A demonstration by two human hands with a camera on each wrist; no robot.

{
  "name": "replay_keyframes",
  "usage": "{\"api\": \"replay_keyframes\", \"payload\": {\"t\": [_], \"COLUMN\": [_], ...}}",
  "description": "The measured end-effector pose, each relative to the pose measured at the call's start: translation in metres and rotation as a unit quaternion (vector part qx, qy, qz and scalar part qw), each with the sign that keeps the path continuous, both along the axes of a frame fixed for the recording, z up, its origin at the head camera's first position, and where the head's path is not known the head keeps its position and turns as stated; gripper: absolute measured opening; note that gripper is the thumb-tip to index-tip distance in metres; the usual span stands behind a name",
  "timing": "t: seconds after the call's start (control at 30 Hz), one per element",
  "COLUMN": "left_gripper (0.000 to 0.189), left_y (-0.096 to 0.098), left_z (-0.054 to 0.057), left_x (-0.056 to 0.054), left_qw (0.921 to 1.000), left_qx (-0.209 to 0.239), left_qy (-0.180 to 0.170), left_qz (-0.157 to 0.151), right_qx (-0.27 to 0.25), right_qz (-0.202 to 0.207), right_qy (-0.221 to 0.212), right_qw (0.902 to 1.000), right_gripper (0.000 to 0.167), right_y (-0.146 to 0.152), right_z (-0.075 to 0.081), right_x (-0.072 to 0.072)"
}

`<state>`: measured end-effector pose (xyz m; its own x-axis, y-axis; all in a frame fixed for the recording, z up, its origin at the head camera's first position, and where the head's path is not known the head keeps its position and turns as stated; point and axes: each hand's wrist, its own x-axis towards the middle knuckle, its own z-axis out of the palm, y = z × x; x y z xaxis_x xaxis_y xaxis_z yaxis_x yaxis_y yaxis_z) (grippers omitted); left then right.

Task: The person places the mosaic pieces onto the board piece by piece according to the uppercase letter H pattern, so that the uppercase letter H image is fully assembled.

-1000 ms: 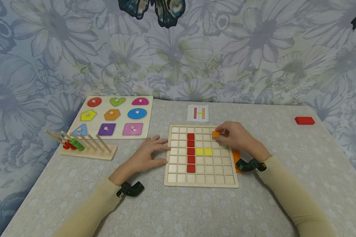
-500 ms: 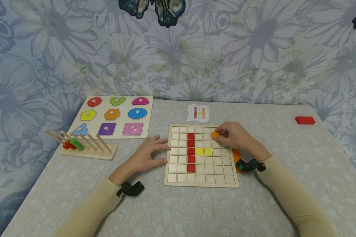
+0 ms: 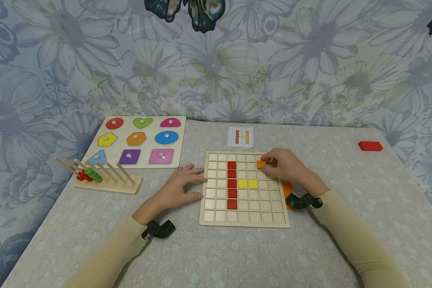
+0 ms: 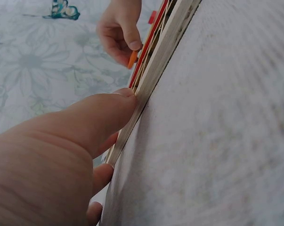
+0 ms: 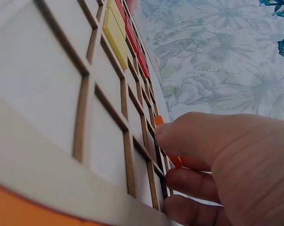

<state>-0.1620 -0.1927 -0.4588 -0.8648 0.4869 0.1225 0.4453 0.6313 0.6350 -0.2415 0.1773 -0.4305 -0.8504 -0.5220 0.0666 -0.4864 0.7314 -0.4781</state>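
A wooden grid board point(image 3: 244, 219) lies in the middle of the table. Several red square tiles point(image 3: 232, 183) fill a column of it, with two yellow tiles point(image 3: 247, 184) beside them. My right hand point(image 3: 286, 165) pinches an orange square tile point(image 3: 261, 164) between thumb and fingers over a cell near the board's upper right. In the right wrist view that orange tile point(image 5: 174, 159) stands tilted at the grid. My left hand point(image 3: 181, 188) rests with fingers spread at the board's left edge; its thumb point(image 4: 118, 101) touches the rim in the left wrist view.
A card with a coloured pattern point(image 3: 240, 137) lies behind the board. To the left are a shape puzzle point(image 3: 181, 140) and a peg stand with rings point(image 3: 108, 186). Orange pieces point(image 3: 287, 191) lie by the board's right edge; a red piece point(image 3: 370, 146) sits far right.
The orange tile in my right hand has shifted very slightly left and down over the same part of the board. My left hand stays in place.
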Motion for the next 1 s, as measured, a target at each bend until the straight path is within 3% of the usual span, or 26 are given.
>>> {"api": "replay_keyframes", "payload": {"t": [1.0], "left_gripper": [0.042], "left_y": [0.0002], "left_z": [0.0002], "left_x": [-0.0003], "left_qw": [0.9999], "left_qx": [0.001], "left_qy": [0.011], "left_qz": [-0.006], "right_qx": [-0.018], "right_qz": [0.019], "right_qy": [0.019], "right_qw": [0.9995], "right_gripper": [0.027], "right_y": [0.0035], "right_z": [-0.0048], "right_x": [-0.0009]}}
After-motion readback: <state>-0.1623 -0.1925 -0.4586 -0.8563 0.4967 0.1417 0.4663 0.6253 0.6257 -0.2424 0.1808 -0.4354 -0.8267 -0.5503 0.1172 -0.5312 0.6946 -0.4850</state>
